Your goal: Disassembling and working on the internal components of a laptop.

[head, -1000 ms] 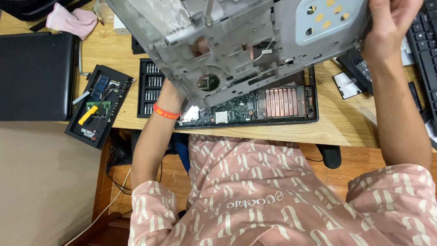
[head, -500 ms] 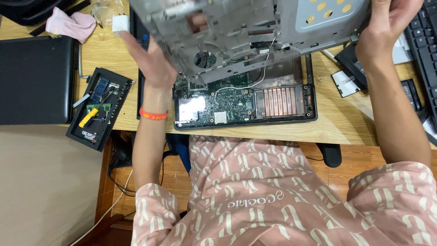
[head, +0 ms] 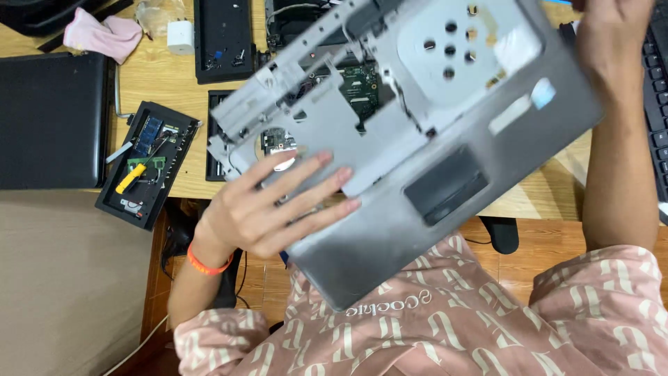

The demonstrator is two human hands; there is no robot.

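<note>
Scene: a person in a pink patterned shirt [head: 445,327] sits at a wooden tabletop [head: 174,83] strewn with laptop parts.
Cover: a grey laptop cover [head: 417,160], inner side up, is held tilted above the near edge of the tabletop, its near corner over the person's lap.
Left hand: the left hand [head: 268,205], an orange band at the wrist, lies with fingers spread flat against the cover's left part, steadying it rather than clenching.
Right hand: the right hand [head: 612,35] grips the cover's far right edge; its fingers run out of view at the top.
Beneath: a circuit board [head: 358,80] shows through an opening in the cover.
Left side: a black tray [head: 147,163] with a yellow-handled screwdriver [head: 131,178] sits at the tabletop's near left edge, a closed black laptop [head: 52,118] just beyond it to the left.
Far left: a pink cloth [head: 101,35] and a white charger [head: 181,36].
Right edge: a black keyboard [head: 657,104].
</note>
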